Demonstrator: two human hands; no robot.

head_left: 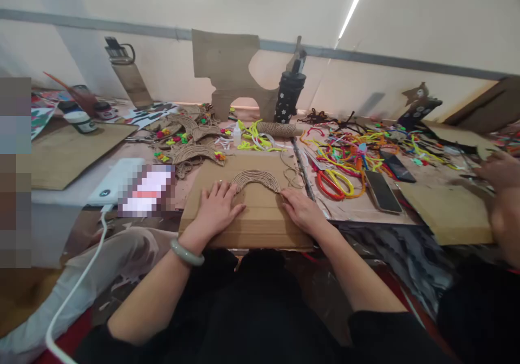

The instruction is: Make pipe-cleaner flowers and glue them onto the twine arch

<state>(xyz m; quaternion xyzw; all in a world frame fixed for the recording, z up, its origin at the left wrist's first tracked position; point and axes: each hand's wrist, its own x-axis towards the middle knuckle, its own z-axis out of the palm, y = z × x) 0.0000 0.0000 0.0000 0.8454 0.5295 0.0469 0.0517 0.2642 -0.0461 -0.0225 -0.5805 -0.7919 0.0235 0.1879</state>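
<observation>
Brown all over the cardboard (pixel 260 239) at the table's (pixel 312 171) near edge, and toward that board's far edge, a tan cord arch (pixel 257 176), ribbed in curving stripes! Pale green on the bangle (pixel 187 252) by the board's near left corner. Up at the table's far edge, white flowers dotting a black container (pixel 289 97)! Right of it, pipe cleaners (pixel 359 155) flashing yellow, orange, red, blue. White power bank (pixel 116 180), near edge, left!

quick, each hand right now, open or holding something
Left hand: open, palm down on the cardboard at one end of the twine arch.
Right hand: at the twine arch's other end; grip cannot be told.
</observation>
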